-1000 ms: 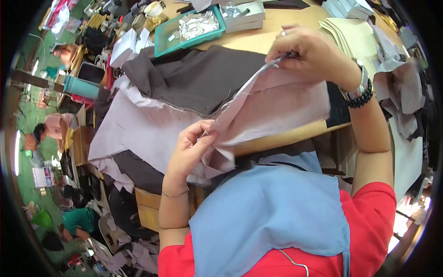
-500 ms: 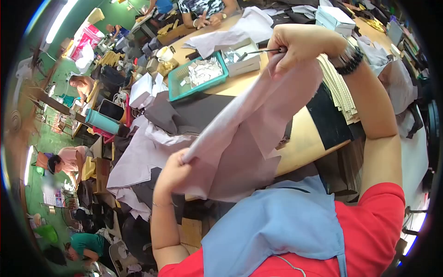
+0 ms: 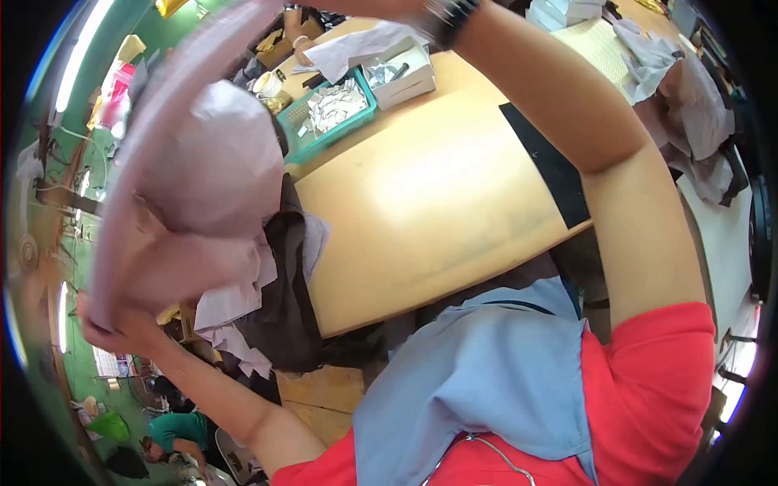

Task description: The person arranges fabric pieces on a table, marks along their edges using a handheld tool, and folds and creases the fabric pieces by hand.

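A pale mauve sheet of cloth point(image 3: 211, 194) is held up on the left, blurred by motion, with its far edge stretched in a long curve between my hands. My left hand point(image 3: 121, 328) is closed on its lower corner. At the top edge of the view my right hand point(image 3: 381, 6) is partly cut off and blurred; the cloth's upper end runs up to its fingers. Whether the dark thin tool is still in that hand cannot be seen. Below the raised sheet, more mauve cloth and a dark cloth point(image 3: 288, 292) hang over the table's left end.
On the wooden table point(image 3: 421, 202) stand a teal basket point(image 3: 369, 109) of white scraps and a white box point(image 3: 413, 77). A black piece point(image 3: 547, 166) lies at the right, near crumpled pale cloth point(image 3: 701, 130). A co-worker in green point(image 3: 178, 429) bends at the lower left.
Both hands have swung left with the mauve cloth, the right one also upward. The dark cloth and mauve pieces have shifted left, baring the table's middle. The dark tool has left view.
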The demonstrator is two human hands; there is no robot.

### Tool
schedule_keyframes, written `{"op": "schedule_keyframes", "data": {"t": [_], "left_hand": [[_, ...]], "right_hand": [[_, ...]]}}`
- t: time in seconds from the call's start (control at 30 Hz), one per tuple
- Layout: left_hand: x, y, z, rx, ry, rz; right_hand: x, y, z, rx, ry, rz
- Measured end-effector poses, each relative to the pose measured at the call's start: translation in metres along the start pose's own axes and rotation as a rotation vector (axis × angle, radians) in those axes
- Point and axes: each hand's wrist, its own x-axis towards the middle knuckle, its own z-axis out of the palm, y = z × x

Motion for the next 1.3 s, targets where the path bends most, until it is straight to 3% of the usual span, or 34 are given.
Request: {"op": "schedule_keyframes", "data": {"t": [0.03,0.07,0.1,0.13,0.17,0.2,0.27,0.37,0.47,0.53,0.6,0.7,0.8,0.87,0.93,1.13,1.3], "left_hand": [[-0.028,-0.005,-0.026,0.066,-0.209,0.229],[-0.072,0.004,-0.04,-0.001,-0.424,0.211],[-0.116,0.014,-0.055,-0.063,-0.636,0.173],[-0.148,0.058,-0.059,-0.056,-0.824,0.273],[-0.175,0.086,-0.063,-0.174,-1.073,0.242],[-0.198,0.111,-0.067,-0.215,-1.419,0.068],[-0.205,0.171,-0.067,-0.372,-1.729,0.001],[-0.199,0.197,-0.043,-0.608,-1.838,-0.045],[-0.21,0.221,0.007,-0.764,-1.543,-0.019],[-0.231,0.246,0.064,-0.901,-1.295,0.113],[-0.249,0.276,0.1,-0.815,-1.231,0.074],[-0.282,0.279,0.132,-0.675,-1.346,0.145],[-0.29,0.254,0.124,-0.548,-1.378,0.092],[-0.298,0.241,0.116,-0.524,-1.331,-0.07],[-0.3,0.23,0.104,-0.453,-1.261,-0.051],[-0.293,0.211,0.071,-0.264,-0.976,0.21],[-0.255,0.226,0.07,-0.086,-1.215,0.121]], "right_hand": [[-0.027,0.012,0.007,-0.1,0.049,-0.11],[-0.066,0.018,0.008,-0.153,-0.111,0.004],[-0.11,0.022,0.014,0.114,-0.013,-0.02],[-0.15,0.016,0.0,0.019,-0.207,0.061],[-0.19,0.012,-0.004,0.037,-0.313,0.125],[-0.23,0.007,-0.007,-0.076,-0.384,0.124],[-0.282,-0.013,-0.027,-0.016,-0.556,0.246],[-0.315,-0.038,-0.049,-0.005,-0.629,0.441],[-0.32,-0.059,-0.057,-0.045,-0.575,0.499],[-0.327,-0.065,-0.055,-0.074,-0.635,0.56],[-0.33,-0.071,-0.053,-0.121,-0.666,0.596],[-0.334,-0.075,-0.063,-0.198,-0.673,0.593],[-0.34,-0.075,-0.074,-0.209,-0.678,0.647],[-0.341,-0.078,-0.078,-0.203,-0.672,0.676],[-0.345,-0.078,-0.075,-0.197,-0.673,0.68],[-0.35,-0.077,-0.069,-0.213,-0.634,0.637],[-0.341,-0.082,-0.069,-0.227,-0.632,0.627]]}}
